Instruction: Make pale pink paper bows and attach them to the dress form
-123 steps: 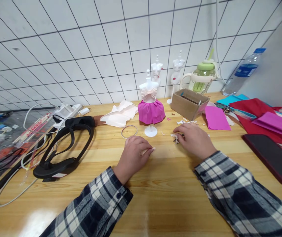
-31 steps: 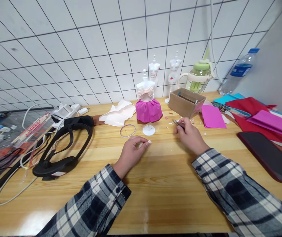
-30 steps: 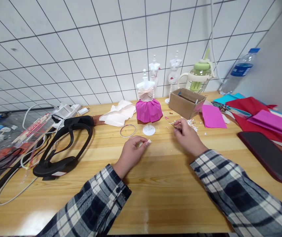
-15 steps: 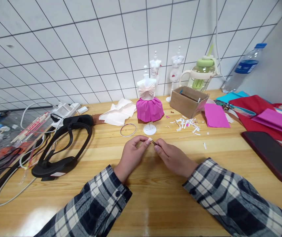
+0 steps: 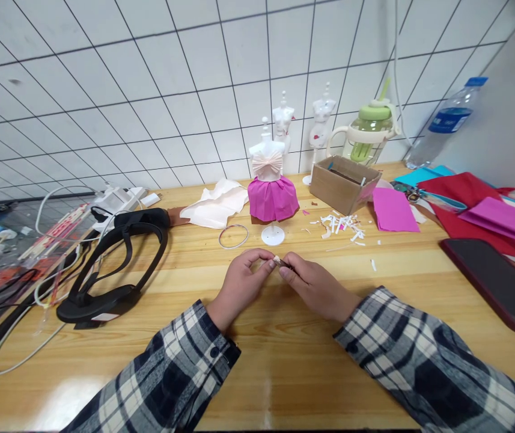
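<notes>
My left hand [image 5: 247, 282] pinches a tiny pale piece [image 5: 277, 259] between thumb and forefinger. Close beside it, my right hand [image 5: 313, 282] is closed on a thin brown strip-like thing [image 5: 286, 264], mostly hidden by the fingers, that meets the pale piece. Whether the strip is paper or a tool I cannot tell. Just beyond both hands stands a small white dress-form mannequin [image 5: 266, 148] on a round base [image 5: 273, 235]. It wears a pale pink pleated bow [image 5: 267, 162] across the chest and a magenta gathered skirt [image 5: 273, 199].
Left of the mannequin lie crumpled pale paper [image 5: 214, 204], a thin ring [image 5: 234, 236] and a black headset [image 5: 115, 264]. To the right are white paper scraps [image 5: 341, 226], a cardboard box [image 5: 345, 186], magenta paper [image 5: 395, 209] and a phone [image 5: 496, 285]. Two more mannequins stand behind.
My fingers have shifted slightly around the small pieces, and the brown strip is now more covered by my right fingers. The things on the table have stayed in place.
</notes>
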Action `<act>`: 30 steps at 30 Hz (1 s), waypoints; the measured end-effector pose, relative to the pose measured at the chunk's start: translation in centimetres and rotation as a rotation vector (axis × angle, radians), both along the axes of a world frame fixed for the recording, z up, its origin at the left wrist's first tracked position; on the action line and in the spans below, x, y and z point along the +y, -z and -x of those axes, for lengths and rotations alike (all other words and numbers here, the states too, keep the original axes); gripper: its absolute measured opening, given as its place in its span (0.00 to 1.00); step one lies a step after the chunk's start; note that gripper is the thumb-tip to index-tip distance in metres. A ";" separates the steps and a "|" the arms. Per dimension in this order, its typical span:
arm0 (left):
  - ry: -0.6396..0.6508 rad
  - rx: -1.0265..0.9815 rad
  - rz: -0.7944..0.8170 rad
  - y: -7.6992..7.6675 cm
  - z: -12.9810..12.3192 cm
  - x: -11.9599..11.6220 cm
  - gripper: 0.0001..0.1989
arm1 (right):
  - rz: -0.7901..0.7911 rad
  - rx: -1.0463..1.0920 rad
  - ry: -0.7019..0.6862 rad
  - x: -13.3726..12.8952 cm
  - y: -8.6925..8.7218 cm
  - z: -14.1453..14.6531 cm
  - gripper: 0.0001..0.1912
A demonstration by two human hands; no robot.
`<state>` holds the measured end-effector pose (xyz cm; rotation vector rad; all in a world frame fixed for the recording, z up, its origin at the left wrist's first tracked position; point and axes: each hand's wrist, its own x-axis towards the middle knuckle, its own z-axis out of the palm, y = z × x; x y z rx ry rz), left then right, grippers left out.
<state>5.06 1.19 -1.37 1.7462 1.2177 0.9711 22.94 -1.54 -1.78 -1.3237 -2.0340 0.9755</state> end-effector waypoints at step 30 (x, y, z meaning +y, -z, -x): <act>-0.006 -0.155 0.192 0.5 -0.4 -0.2 0.08 | 0.321 0.421 0.180 -0.6 0.7 1.6 0.14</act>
